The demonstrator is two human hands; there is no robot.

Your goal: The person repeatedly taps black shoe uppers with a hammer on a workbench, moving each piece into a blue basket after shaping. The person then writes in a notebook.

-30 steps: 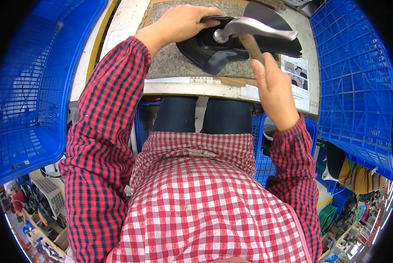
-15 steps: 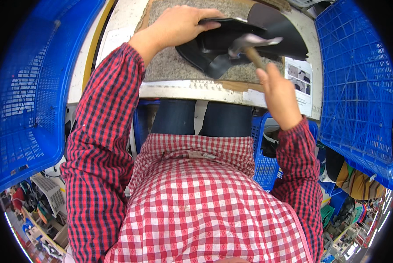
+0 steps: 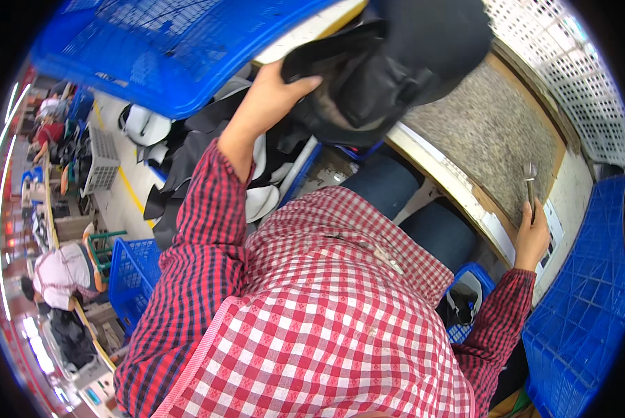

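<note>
My left hand (image 3: 276, 101) grips the edge of a folded black leather piece (image 3: 424, 52), with the thumb on one face. The piece is blurred and hangs past the table's left end, above a heap of cut pieces; its exact kind cannot be told. On the right, my right hand (image 3: 532, 240) is closed round the handle of a hammer (image 3: 530, 180). The hammer's metal head points away from me, over the right end of a rough grey pad (image 3: 490, 115) on the table.
Blue plastic crates stand at the far left (image 3: 187, 63) and the right (image 3: 577, 292); a white perforated crate (image 3: 556, 63) is at the back. Black and white cut pieces (image 3: 194, 157) lie in a heap below the table's left end. Several people are at work in the left background.
My left hand has carried the leather piece off the pad to the left. The right hand and hammer have come away from it. The view has turned toward the left.
</note>
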